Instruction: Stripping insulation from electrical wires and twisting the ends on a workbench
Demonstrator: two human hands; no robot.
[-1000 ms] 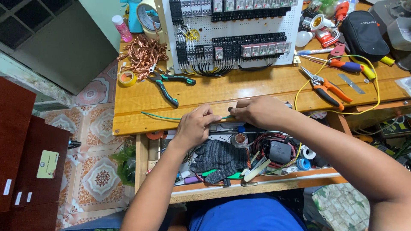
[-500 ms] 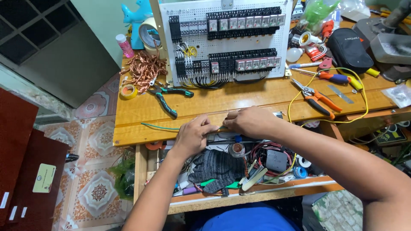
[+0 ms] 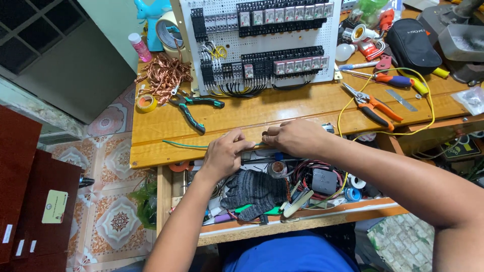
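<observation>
Green wire (image 3: 184, 145) is what you've got going on here, lying along the front edge of the wooden bench (image 3: 302, 108), loose end trailing off to the left. Your left hand (image 3: 224, 153) is pinched shut on it near the middle of that edge, and your right hand (image 3: 295, 137) sits just beside it, fingers curled closed over the same stretch, though I can't tell if the wire actually runs into that grip since the knuckles hide it.

Further back on the bench, green-handled pliers (image 3: 194, 108) lie behind the wire, next to a tangle of bare copper wire (image 3: 164, 75) and a small yellow tape roll (image 3: 146, 103). A white perforated panel (image 3: 262, 45) loaded with black relays stands at the rear. Orange-handled cutters (image 3: 373, 107) lie off to your right, with a yellow wire (image 3: 431, 108) looping around them. Below your hands, an open drawer holds a grey knitted glove (image 3: 254, 191) among assorted clutter.
</observation>
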